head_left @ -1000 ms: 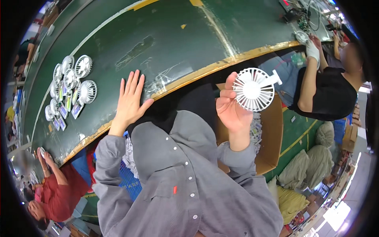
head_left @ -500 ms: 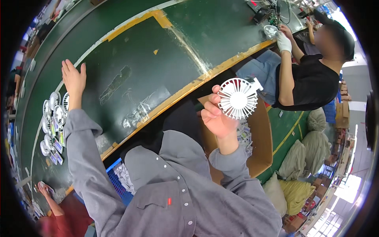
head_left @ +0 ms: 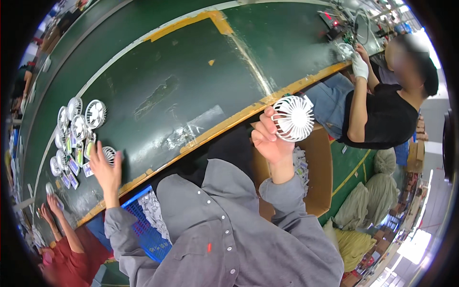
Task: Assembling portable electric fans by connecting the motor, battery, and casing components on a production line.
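My right hand holds a small white handheld fan by the rim of its round slatted grille, raised beyond the front edge of the bench. My left hand is over the left part of the bench, fingers spread. Just behind its fingers lies a white fan, partly covered by the hand; whether they touch I cannot tell. Beside that hand is a cluster of several white fans, among them one round fan at the far side. Small colourful cards lie among the fans.
The green bench has a worn, taped edge. Below it stand a blue basket and a cardboard box, both with small white pieces inside. At the right a co-worker's gloved hand handles a part; a person in red works at the lower left.
My left hand has come back from the far part of the bench toward me, down beside the fan cluster. My right hand still holds its fan, now tilted differently. The view has shifted slightly.
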The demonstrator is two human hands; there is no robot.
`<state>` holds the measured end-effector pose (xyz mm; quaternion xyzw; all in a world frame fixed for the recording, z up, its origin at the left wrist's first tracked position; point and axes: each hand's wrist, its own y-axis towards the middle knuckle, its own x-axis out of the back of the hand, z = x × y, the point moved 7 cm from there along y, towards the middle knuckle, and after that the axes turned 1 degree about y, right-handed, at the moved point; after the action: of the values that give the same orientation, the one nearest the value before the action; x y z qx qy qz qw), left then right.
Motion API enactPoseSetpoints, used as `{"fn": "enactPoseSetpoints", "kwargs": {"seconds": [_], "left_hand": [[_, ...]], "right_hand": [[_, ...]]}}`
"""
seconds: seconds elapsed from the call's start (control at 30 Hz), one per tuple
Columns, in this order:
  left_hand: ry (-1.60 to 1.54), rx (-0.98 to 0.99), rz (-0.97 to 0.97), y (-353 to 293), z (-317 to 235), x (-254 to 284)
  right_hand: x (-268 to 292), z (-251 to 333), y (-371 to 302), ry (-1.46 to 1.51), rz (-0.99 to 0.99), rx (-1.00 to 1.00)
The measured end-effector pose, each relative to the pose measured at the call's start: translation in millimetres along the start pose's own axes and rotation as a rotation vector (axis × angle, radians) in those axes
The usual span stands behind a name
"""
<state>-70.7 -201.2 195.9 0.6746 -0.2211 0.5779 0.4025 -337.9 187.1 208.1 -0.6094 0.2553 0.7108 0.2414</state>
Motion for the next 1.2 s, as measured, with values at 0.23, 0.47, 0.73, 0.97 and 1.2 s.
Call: {"fn": "enactPoseSetpoints", "kwargs": {"seconds": [0.23, 0.47, 0.73, 0.97, 1.2], "left_hand": [[-0.338, -0.107, -0.021, -21.4, -77.6, 28.7], [-1.977, 0.247, -0.098, -1.6, -119.7, 63.8], [-2.651, 0.352, -0.026, -11.6, -181.7, 101.4], [-2.535, 0.211, 0.157, -44.4, -219.8, 111.2], [-2.611, 0.846, 0.076, -80.1, -184.1, 49.8]], "right_hand": [[66.8, 83.2, 27.3, -0.902, -0.466, 0.294], [127.9, 254.8, 95.7, -1.555, -0.853, 0.359], [-31.6, 5.1, 85.1, -1.611, -0.053, 0.436], [-17.1, -128.9, -33.5, -1.164, 0.252, -0.309], [25.0, -138.6, -97.3, -0.722, -0.001, -0.670]]}}
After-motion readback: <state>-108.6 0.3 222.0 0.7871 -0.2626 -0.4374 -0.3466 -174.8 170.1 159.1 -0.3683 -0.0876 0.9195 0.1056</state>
